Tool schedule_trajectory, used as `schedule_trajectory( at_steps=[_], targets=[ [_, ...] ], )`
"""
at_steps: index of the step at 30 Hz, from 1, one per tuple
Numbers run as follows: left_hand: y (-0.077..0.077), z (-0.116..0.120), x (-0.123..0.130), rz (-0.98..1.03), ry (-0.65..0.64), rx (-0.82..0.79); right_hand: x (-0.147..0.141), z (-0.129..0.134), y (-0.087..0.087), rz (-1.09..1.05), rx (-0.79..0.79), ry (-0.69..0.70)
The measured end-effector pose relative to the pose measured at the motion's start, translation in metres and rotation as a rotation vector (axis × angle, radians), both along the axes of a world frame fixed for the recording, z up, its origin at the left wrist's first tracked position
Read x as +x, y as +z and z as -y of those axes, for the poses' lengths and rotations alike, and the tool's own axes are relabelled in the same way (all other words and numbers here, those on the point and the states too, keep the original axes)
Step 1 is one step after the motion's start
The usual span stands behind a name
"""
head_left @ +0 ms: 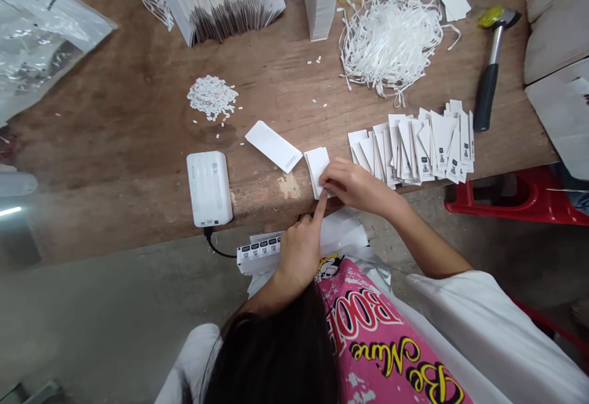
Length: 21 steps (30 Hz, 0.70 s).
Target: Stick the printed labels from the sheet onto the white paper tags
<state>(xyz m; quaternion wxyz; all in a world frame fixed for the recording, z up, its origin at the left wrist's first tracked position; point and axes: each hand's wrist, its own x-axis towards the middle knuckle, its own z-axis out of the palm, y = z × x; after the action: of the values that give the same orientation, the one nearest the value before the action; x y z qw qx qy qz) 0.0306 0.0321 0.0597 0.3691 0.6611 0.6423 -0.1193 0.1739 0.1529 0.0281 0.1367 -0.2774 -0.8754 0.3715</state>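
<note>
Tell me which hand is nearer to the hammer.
Right. The right hand is to the left of the hammer, with the spread of cards lying between them; the left hand is farther off to the left.

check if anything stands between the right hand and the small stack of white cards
Nothing visible does: the right hand is on the small stack of white cards. The left hand extends one finger to its near end; the row of printed cards lies right of the stack.

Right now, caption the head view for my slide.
Left hand and right hand meet at white cards, beside a row of printed tags.
</note>
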Motion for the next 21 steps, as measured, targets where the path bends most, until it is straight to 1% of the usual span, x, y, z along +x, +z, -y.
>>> schedule_trajectory(
  at_steps=[2, 3, 5, 7, 8, 10, 13, 17, 19, 21],
  targets=[
    [0.001, -0.001, 0.002, -0.024, -0.010, -0.009, 0.000, 0.001, 0.002, 0.068, 0.088, -0.018],
    [0.001, -0.001, 0.002, -0.023, -0.011, -0.011, 0.001, 0.003, 0.003, 0.110, 0.152, -0.062],
    [0.002, 0.000, 0.003, -0.015, -0.002, -0.007, 0.003, 0.007, 0.005, 0.165, 0.284, -0.204],
    [0.002, 0.000, 0.002, 0.000, 0.008, 0.002, 0.006, 0.016, 0.005, 0.125, 0.361, -0.331],
    [0.001, -0.001, 0.001, 0.007, 0.016, 0.007, 0.007, 0.022, 0.004, 0.072, 0.373, -0.347],
    [-0.002, -0.002, -0.002, 0.041, 0.044, 0.010, 0.009, 0.036, -0.002, -0.030, 0.371, -0.291],
    [-0.009, -0.003, -0.008, 0.176, 0.122, -0.002, 0.010, 0.055, -0.016, -0.062, 0.387, -0.205],
    [-0.016, 0.005, -0.015, 0.388, 0.267, 0.002, 0.011, 0.066, -0.034, -0.101, 0.440, -0.231],
    [-0.017, 0.011, -0.018, 0.438, 0.359, 0.009, 0.013, 0.066, -0.039, -0.154, 0.449, -0.252],
    [-0.018, 0.015, -0.019, 0.458, 0.432, 0.019, 0.013, 0.065, -0.039, -0.217, 0.431, -0.270]
  ],
)
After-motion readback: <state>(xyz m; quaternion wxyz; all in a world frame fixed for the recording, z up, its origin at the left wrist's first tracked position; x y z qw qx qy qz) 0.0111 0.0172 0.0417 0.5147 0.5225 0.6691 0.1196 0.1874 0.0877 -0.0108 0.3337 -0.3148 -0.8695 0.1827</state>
